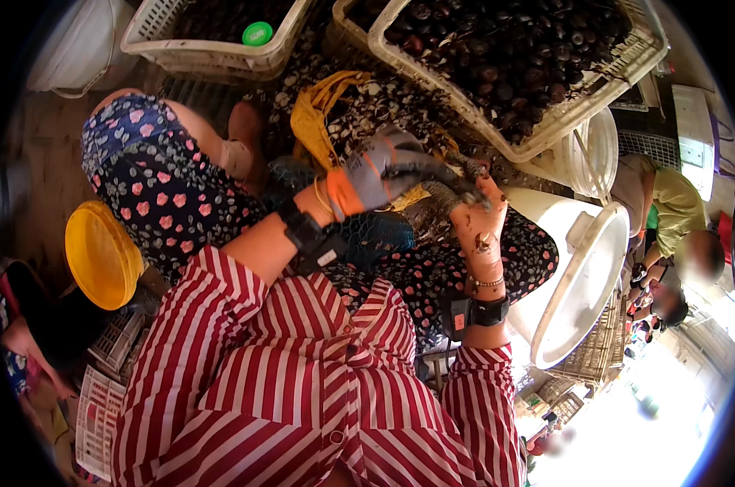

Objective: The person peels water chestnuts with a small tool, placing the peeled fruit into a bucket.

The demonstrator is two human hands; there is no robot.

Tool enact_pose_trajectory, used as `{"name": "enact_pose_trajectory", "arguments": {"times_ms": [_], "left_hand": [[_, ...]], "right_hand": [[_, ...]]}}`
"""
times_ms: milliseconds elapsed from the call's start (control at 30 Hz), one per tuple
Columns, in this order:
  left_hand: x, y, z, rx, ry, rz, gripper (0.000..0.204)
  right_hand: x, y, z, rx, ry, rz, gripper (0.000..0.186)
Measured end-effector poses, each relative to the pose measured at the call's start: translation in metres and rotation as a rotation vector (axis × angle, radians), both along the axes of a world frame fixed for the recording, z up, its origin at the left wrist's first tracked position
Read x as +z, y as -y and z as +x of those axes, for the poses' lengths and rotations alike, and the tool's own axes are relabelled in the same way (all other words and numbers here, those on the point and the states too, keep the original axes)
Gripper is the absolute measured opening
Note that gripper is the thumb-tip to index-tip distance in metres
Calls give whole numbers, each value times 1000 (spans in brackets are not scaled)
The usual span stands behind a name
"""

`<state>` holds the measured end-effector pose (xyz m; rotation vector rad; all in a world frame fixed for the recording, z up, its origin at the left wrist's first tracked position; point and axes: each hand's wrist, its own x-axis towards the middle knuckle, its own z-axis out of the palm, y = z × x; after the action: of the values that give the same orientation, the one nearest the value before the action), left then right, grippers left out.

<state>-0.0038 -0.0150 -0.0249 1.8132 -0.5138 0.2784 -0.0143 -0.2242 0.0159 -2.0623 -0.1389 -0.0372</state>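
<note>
My left hand (384,169) wears a grey glove with an orange cuff, its fingers bent together and reaching to my right hand. My right hand (479,221) has soil on the skin and dirty grey knitted covers on some fingers. Its fingers curl in against the left fingertips. Whatever lies between the two hands is hidden. Under and beyond them, a yellow bag or cloth (311,114) lies beside a heap of pale and dark scraps (388,104). Past the heap, a large white crate (442,96) holds many dark, shiny, round pieces (514,57) that look like water chestnuts.
A second white crate (201,58) with a green lid (257,33) in it stands far left. A white bucket (538,217) leans close by my right arm, another (591,154) behind it. At left is a yellow bucket (103,258). Co-workers (678,203) sit at right.
</note>
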Motion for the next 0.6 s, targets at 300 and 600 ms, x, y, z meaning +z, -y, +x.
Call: {"name": "enact_pose_trajectory", "arguments": {"times_ms": [300, 600], "left_hand": [[-60, -26, 20, 53, -715, -60, 33], [-67, -34, 30, 492, -1225, -364, 30]], "right_hand": [[69, -56, -4, -4, -441, 110, 38], [32, -36, 27, 229, -332, -29, 65]]}}
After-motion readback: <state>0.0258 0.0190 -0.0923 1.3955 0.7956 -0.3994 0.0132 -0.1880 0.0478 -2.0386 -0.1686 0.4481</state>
